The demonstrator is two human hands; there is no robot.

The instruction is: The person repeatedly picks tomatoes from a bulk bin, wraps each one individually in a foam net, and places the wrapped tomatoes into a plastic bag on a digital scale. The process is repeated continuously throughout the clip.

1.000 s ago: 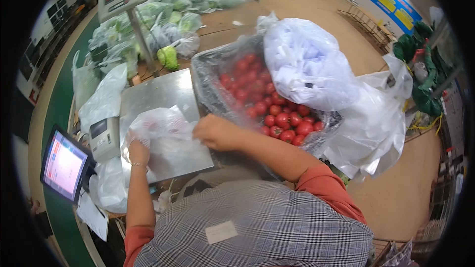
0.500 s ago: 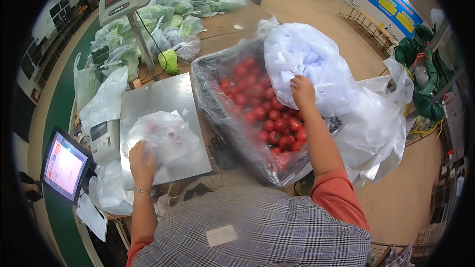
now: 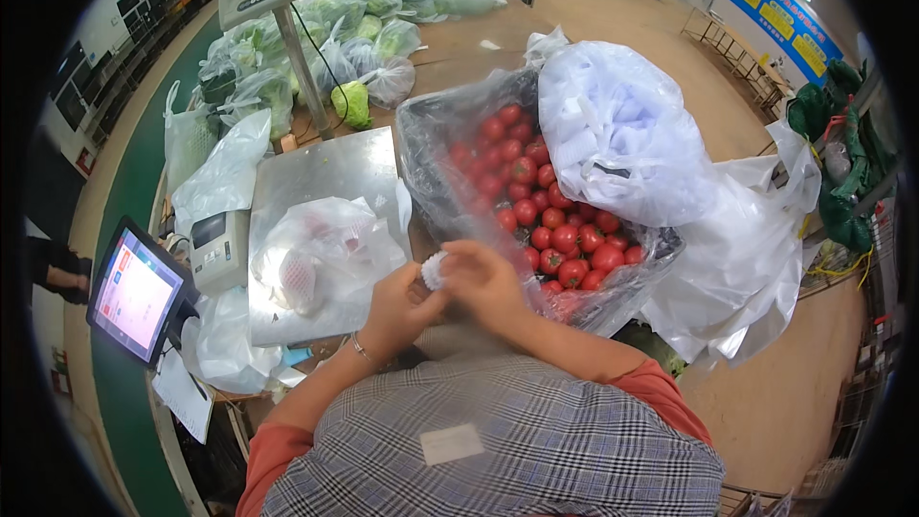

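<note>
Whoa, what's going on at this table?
A person in a checked garment is handling a small white thing between their left hand and right hand; I can't tell what it is or which hand grips it. A see-through bag sits on the metal scale plate, with no hand on it. Beside that, lots of red tomatoes lie in a plastic-lined crate.

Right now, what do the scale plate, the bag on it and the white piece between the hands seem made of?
Scale plate: probably steel, dull grey sheen. Bag: glossy thin plastic, creased, translucent. White piece: perhaps foam, matte, bumpy; too small to confirm.
</note>
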